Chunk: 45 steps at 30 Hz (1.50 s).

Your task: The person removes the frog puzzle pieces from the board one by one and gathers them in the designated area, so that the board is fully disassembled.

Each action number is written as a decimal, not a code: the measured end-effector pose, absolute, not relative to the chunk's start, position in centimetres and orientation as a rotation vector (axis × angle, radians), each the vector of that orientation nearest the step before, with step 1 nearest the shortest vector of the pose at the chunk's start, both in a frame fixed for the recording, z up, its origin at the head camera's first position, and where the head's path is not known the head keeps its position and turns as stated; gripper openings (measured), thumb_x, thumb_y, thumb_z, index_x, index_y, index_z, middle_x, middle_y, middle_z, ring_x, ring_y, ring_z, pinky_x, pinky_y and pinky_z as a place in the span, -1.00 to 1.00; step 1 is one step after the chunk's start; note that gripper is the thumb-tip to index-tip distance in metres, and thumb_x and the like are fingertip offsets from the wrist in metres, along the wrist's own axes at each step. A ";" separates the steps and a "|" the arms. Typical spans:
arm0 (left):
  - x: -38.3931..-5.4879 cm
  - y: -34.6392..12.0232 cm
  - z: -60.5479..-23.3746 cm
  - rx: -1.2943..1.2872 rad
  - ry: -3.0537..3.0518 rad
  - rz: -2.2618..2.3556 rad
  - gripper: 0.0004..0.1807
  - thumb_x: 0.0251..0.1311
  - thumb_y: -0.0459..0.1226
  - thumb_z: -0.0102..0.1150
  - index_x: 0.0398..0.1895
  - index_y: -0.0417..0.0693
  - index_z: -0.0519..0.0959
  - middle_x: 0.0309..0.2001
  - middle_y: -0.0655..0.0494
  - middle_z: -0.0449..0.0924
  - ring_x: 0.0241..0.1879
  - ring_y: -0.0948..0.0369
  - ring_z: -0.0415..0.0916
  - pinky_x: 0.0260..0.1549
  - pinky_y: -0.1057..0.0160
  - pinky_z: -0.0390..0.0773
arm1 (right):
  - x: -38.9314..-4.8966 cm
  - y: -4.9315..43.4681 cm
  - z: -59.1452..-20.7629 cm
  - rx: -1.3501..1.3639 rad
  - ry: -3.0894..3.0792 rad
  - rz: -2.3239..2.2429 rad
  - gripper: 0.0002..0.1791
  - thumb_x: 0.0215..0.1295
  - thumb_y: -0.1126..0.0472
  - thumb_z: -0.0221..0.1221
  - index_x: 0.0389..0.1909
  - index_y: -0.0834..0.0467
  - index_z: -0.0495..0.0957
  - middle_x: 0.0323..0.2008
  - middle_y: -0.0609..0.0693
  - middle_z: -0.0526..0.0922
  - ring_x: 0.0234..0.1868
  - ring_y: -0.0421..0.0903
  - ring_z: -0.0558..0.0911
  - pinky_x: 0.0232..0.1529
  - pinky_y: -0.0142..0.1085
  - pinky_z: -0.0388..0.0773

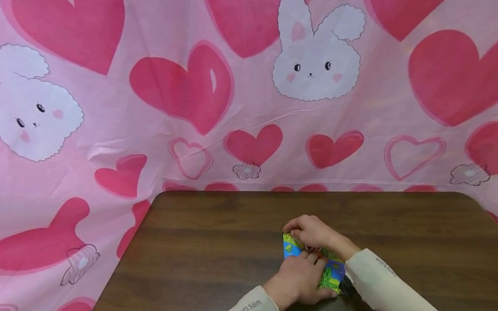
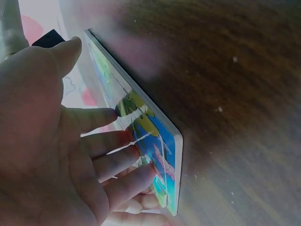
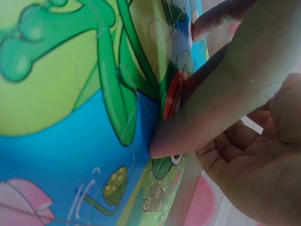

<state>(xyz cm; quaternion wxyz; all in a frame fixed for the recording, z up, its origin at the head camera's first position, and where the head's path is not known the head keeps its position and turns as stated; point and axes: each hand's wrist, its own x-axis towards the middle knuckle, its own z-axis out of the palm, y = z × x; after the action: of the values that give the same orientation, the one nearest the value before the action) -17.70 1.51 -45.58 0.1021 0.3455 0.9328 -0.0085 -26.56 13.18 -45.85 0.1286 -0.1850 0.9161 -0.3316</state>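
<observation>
A colourful cartoon jigsaw puzzle (image 1: 293,247) lies on the table, partly hidden beneath both hands. My left hand (image 1: 302,278) rests across its near part with spread, fairly straight fingers (image 2: 134,181) touching the pieces. Over the far corner arches my right hand (image 1: 312,231), its fingertips at the puzzle's edge and its thumb side hidden. Close up in the right wrist view, a green frog covers much of the puzzle (image 3: 56,113), with fine seams between pieces. One large digit (image 3: 188,129) crosses that view; which hand it belongs to I cannot tell.
The dark brown wooden table (image 1: 195,248) has rounded corners and extends around the puzzle on all sides. A pink cloth (image 1: 249,91) printed with hearts and white rabbits hangs behind and beside it. A small black object (image 1: 346,286) sits by the right cuff.
</observation>
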 end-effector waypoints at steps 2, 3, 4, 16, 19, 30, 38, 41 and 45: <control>-17.8 1.5 -45.6 1.016 2.754 -0.024 -0.16 0.24 0.41 0.02 0.49 0.26 0.32 0.55 0.27 0.21 0.55 0.26 0.13 0.33 0.20 0.42 | -26.7 13.2 -46.0 -0.542 2.672 -0.964 -0.73 0.45 0.34 0.11 0.02 0.12 0.71 -0.14 0.01 0.72 -0.58 -0.15 0.51 -0.41 -0.29 0.52; -17.8 1.5 -45.6 1.015 2.755 -0.023 -0.17 0.24 0.41 0.02 0.49 0.26 0.33 0.55 0.27 0.21 0.55 0.26 0.13 0.32 0.20 0.43 | -26.8 13.3 -46.0 -0.542 2.674 -0.965 -0.73 0.44 0.34 0.11 0.01 0.11 0.71 -0.13 0.01 0.73 -0.55 -0.16 0.51 -0.39 -0.29 0.52; -17.9 1.5 -45.6 1.014 2.757 -0.027 -0.17 0.24 0.42 0.02 0.48 0.26 0.33 0.55 0.27 0.21 0.55 0.27 0.13 0.31 0.20 0.43 | -26.9 13.3 -46.1 -0.542 2.674 -0.966 -0.74 0.44 0.34 0.11 0.00 0.10 0.71 -0.11 0.00 0.73 -0.53 -0.16 0.52 -0.37 -0.29 0.53; -17.8 1.4 -45.5 1.049 2.751 -0.032 -0.19 0.25 0.41 0.02 0.46 0.25 0.35 0.48 0.28 0.30 0.48 0.28 0.24 0.26 0.22 0.47 | -27.0 13.2 -46.0 -0.522 2.676 -1.031 -0.75 0.41 0.35 0.15 -0.07 0.04 0.73 -0.16 -0.07 0.74 -0.29 -0.17 0.56 -0.19 -0.26 0.56; -17.7 1.4 -45.6 1.053 2.756 -0.036 -0.20 0.24 0.41 0.03 0.44 0.26 0.36 0.46 0.29 0.32 0.46 0.28 0.27 0.22 0.22 0.50 | -26.9 13.3 -46.2 -0.535 2.661 -1.041 -0.69 0.34 0.43 0.13 -0.06 0.06 0.73 -0.25 -0.07 0.70 -0.34 -0.16 0.53 -0.30 -0.31 0.50; -18.0 1.3 -45.8 1.056 2.746 -0.037 -0.19 0.24 0.42 0.01 0.46 0.27 0.35 0.48 0.28 0.30 0.49 0.24 0.23 0.29 0.19 0.47 | -26.8 13.8 -46.8 -0.639 2.503 -1.137 -0.57 0.22 0.52 0.15 0.07 0.16 0.67 -0.05 0.05 0.73 -0.24 -0.10 0.56 -0.21 -0.29 0.56; -18.1 1.5 -45.8 1.035 2.755 -0.036 -0.16 0.23 0.42 0.02 0.48 0.24 0.32 0.50 0.27 0.27 0.50 0.23 0.22 0.26 0.16 0.49 | -26.8 14.4 -47.1 -0.598 2.429 -1.286 -0.61 0.30 0.48 0.13 0.11 0.19 0.65 0.02 0.14 0.71 -0.16 -0.08 0.61 -0.14 -0.29 0.60; -18.2 1.6 -45.8 1.035 2.762 -0.024 -0.17 0.22 0.42 0.04 0.44 0.23 0.36 0.46 0.26 0.33 0.45 0.25 0.28 0.22 0.14 0.52 | -26.9 15.2 -46.8 -0.513 2.383 -1.397 -0.62 0.33 0.45 0.13 0.14 0.24 0.62 0.03 0.19 0.71 -0.10 -0.06 0.65 -0.03 -0.22 0.65; -18.2 1.7 -45.7 1.020 2.759 -0.020 -0.16 0.21 0.42 0.05 0.44 0.22 0.37 0.45 0.24 0.35 0.44 0.24 0.31 0.21 0.11 0.54 | -27.2 16.6 -46.5 -0.410 2.339 -1.500 -0.62 0.38 0.39 0.13 0.20 0.26 0.58 0.08 0.20 0.69 -0.03 -0.05 0.66 0.05 -0.19 0.64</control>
<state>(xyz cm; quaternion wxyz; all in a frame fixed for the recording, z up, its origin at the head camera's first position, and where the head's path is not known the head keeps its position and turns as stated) -18.16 1.71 -45.73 0.0998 0.3450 0.9333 -0.0067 -27.16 16.59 -46.46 0.1655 -0.1439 0.8213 -0.5266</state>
